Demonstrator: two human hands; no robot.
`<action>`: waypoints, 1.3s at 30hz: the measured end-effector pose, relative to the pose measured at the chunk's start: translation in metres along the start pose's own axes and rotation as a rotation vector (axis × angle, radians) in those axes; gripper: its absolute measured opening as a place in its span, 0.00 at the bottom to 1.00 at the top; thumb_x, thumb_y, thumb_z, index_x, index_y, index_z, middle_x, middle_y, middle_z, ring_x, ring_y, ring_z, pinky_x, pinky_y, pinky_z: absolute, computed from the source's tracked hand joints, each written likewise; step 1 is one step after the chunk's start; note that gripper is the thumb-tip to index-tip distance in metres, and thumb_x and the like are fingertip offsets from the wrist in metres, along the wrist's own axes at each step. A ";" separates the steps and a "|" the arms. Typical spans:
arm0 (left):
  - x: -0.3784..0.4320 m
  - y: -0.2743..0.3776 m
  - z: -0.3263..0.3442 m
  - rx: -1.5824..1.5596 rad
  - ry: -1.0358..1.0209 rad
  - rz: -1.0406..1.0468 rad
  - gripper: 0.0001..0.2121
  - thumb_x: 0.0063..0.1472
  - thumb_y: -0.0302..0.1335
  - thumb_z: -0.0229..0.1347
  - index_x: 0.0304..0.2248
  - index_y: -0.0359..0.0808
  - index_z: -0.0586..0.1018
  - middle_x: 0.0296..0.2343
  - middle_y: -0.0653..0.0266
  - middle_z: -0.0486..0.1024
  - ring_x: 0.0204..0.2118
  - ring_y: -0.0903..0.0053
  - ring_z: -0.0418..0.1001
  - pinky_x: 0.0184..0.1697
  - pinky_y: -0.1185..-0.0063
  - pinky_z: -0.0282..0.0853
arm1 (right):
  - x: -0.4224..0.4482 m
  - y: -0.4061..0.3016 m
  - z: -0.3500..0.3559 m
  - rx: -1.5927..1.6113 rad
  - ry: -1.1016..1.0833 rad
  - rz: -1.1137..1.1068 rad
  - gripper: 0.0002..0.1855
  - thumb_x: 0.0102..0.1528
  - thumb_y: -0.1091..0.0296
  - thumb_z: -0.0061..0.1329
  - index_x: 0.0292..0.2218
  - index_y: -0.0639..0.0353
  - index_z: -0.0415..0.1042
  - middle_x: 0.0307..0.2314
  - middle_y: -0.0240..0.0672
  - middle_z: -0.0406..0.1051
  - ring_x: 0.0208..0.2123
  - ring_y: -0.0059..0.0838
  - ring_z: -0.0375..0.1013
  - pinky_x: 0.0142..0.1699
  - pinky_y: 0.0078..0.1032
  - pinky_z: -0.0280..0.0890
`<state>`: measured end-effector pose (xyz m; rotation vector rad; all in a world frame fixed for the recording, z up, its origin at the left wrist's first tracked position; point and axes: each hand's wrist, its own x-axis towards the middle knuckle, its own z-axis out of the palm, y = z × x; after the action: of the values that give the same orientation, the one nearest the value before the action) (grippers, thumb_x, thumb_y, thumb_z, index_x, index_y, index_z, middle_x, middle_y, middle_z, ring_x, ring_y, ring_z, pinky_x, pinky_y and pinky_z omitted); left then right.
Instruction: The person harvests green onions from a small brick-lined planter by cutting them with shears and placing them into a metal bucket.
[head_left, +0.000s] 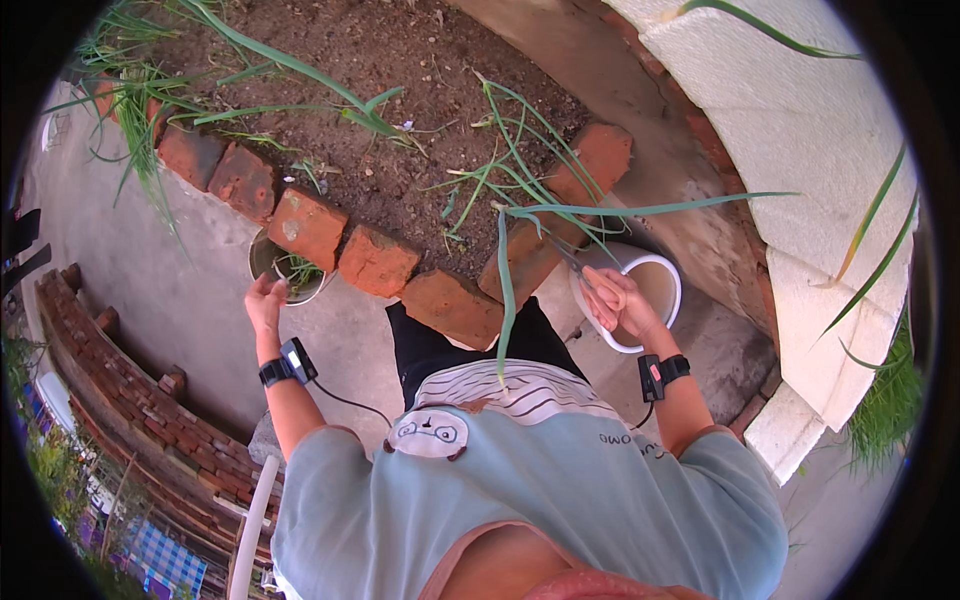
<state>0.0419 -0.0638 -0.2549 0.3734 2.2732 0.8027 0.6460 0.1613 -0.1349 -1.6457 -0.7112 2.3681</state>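
Observation:
My right hand (616, 304) is closed around the pinkish handles of a pair of scissors (574, 262), whose blades point up and left toward green onion leaves (517, 169) in the soil bed. Behind that hand stands a white bucket (679, 300). My left hand (266, 300) is at the rim of a small pail (259, 259) that has cut green leaves (302, 271) inside. Its fingers are bent, and whether they hold anything is unclear. One long onion leaf (506, 292) hangs over the brick edge toward my shirt.
Loose red bricks (307, 225) border the soil bed (300, 90) in front of me. A pale wall of white blocks (787, 150) curves along the right. At the left is a low brick stack (142, 412) on the concrete floor. A green clump (139, 127) overhangs the bricks at upper left.

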 end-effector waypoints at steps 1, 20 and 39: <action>0.001 -0.001 0.003 0.295 0.099 0.076 0.20 0.54 0.28 0.60 0.46 0.30 0.74 0.27 0.57 0.78 0.27 0.71 0.76 0.33 0.78 0.73 | 0.000 0.000 0.003 -0.007 0.006 -0.003 0.22 0.52 0.59 0.54 0.43 0.62 0.64 0.21 0.34 0.68 0.18 0.20 0.67 0.21 0.16 0.62; 0.094 0.299 0.348 0.272 0.017 0.677 0.12 0.56 0.32 0.56 0.39 0.35 0.77 0.31 0.54 0.76 0.31 0.58 0.77 0.33 0.66 0.73 | -0.027 0.034 -0.032 0.105 0.155 -0.025 0.23 0.53 0.57 0.53 0.45 0.62 0.64 0.26 0.36 0.70 0.21 0.25 0.70 0.21 0.20 0.64; 0.115 0.325 0.395 0.151 0.135 1.274 0.03 0.56 0.24 0.52 0.30 0.35 0.73 0.36 0.61 0.73 0.32 0.57 0.74 0.34 0.67 0.72 | -0.032 0.039 -0.024 0.157 0.214 -0.040 0.24 0.50 0.57 0.57 0.44 0.61 0.66 0.26 0.35 0.70 0.22 0.24 0.70 0.20 0.19 0.64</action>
<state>0.2445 0.4137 -0.3318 1.9754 2.0312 1.2320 0.6847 0.1212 -0.1331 -1.7633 -0.5003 2.1188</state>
